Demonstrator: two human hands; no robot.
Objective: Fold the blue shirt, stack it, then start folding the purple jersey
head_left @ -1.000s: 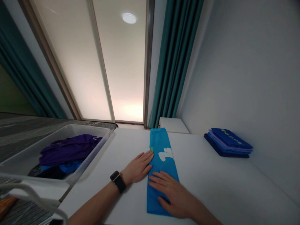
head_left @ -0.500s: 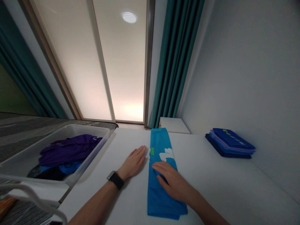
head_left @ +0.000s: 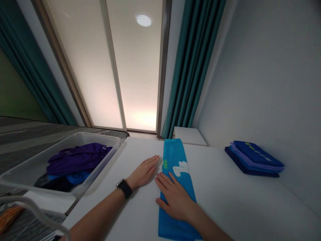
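A bright blue garment (head_left: pixel 175 154), folded into a long narrow strip with a white print and small green lettering, lies lengthwise on the white table (head_left: pixel 135 211). My right hand (head_left: pixel 175 199) rests flat across its middle, fingers spread and reaching past the left edge of the cloth. Just left of the strip, my left hand (head_left: pixel 143 172) lies flat on the table with fingers stretched out, its tips close to the cloth's edge. A dark watch (head_left: pixel 124 188) is on my left wrist. Part of the garment's near end is hidden under my right forearm.
On the left stands a translucent white bin (head_left: pixel 75 194) holding crumpled purple clothing (head_left: pixel 80 157) and blue and black pieces. A stack of folded blue and purple garments (head_left: pixel 255 157) sits at the right by the wall. A white cabinet (head_left: pixel 189 135) stands beyond the table.
My right hand has slid left and slightly nearer over the blue garment, its fingers now spread past the left edge. My left hand stays beside the cloth. The view has shifted slightly.
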